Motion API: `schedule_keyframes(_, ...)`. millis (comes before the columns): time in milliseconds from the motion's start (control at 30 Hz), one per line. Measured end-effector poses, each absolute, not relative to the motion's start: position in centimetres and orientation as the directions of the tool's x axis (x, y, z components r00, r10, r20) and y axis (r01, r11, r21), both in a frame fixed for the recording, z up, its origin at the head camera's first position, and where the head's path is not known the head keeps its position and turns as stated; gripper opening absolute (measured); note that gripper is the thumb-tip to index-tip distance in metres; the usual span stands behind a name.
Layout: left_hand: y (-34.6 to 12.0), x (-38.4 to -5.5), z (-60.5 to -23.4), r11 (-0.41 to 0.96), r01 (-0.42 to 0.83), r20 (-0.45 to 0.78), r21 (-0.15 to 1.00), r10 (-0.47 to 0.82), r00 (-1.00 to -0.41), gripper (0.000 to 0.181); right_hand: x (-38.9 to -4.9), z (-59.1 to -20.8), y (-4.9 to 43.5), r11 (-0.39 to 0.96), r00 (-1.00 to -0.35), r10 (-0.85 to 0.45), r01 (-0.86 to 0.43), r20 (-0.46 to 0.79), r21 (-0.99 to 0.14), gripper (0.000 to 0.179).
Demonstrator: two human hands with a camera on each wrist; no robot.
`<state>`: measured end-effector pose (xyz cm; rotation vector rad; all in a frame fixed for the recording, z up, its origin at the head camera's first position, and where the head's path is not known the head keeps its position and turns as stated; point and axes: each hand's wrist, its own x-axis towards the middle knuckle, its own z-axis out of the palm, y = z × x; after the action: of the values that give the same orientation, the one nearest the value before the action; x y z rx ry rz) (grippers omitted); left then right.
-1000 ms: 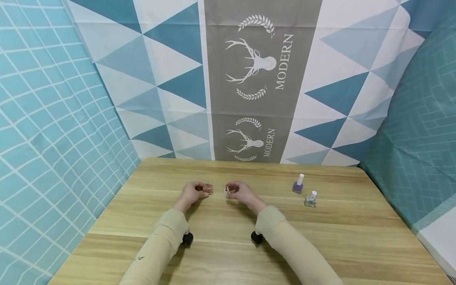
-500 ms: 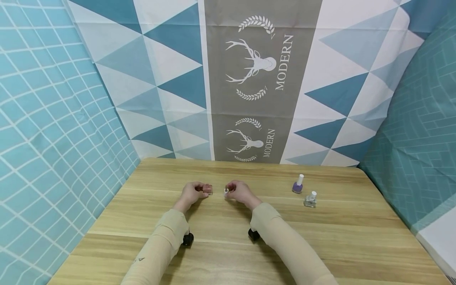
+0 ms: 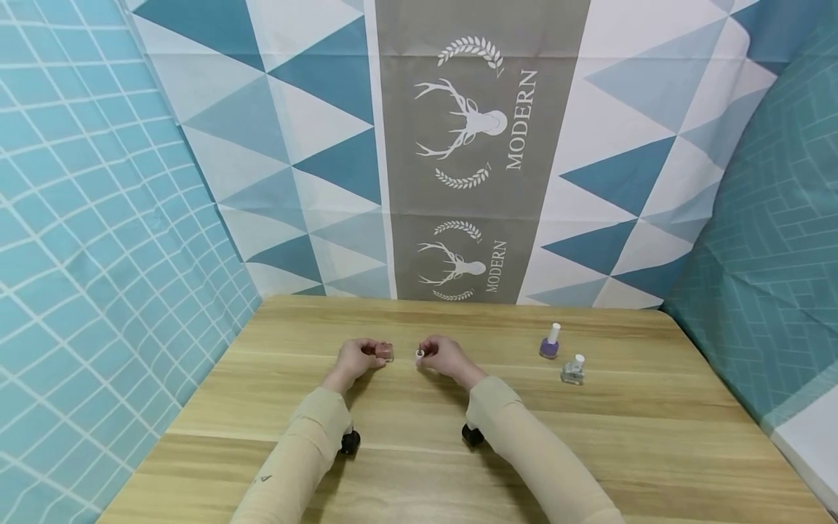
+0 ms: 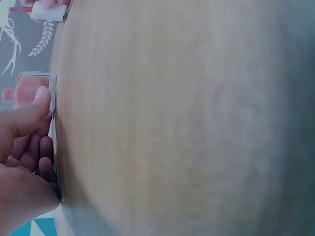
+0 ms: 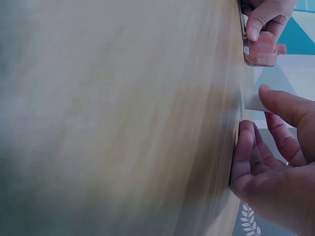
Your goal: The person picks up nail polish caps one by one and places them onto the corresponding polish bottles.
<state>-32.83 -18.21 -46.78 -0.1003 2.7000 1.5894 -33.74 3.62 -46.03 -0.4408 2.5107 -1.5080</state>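
Note:
My left hand holds a small pink nail polish bottle upright on the table, thumb across its near face. In the left wrist view the capless neck of that pink bottle shows. To its right, my right hand pinches a white nail polish cap between thumb and finger. The cap is upside down, close over the table, with its pink-coated brush pointing up. The right hand's other fingers are loosely curled beside the tabletop, and a gap separates cap and bottle.
On the right of the wooden table stand a purple nail polish bottle and a clear one, both with white caps. Patterned cloth hangs along the back edge, with tiled-print cloth at the left.
The right forearm and wrist shifted slightly left, then back to the right. Both hands keep their holds on bottle and cap. The head view has tilted up a little.

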Motion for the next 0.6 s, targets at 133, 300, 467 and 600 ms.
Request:
schedule_keyframes(133, -18.1, -32.8, -46.4, 0.481, -0.063, -0.046, 0.874, -0.047, -0.998, 0.038, -33.6, -46.1, 4.3, 0.406, -0.936, -0.351, -0.148, -0.005, -0.902, 0.024)
schedule_keyframes(300, -17.9, -32.6, -45.8, 0.473, -0.078, -0.064, 0.878, -0.045, -0.997, 0.035, -33.1, -45.3, 5.4, 0.390, -0.919, -0.393, -0.135, -0.032, -0.911, 0.022)
schedule_keyframes(467, -17.7, -32.5, -45.1, 0.478, -0.085, -0.078, 0.874, -0.035, -0.996, 0.030, -32.5, -43.8, 6.8, 0.426, -0.905, -0.423, -0.161, -0.039, -0.890, 0.020)
schedule_keyframes(600, -17.5, -32.5, -44.5, 0.493, -0.096, -0.087, 0.865, -0.041, -0.995, 0.027, -32.2, -42.7, 8.0, 0.461, -0.913, -0.407, -0.187, -0.019, -0.867, 0.020)
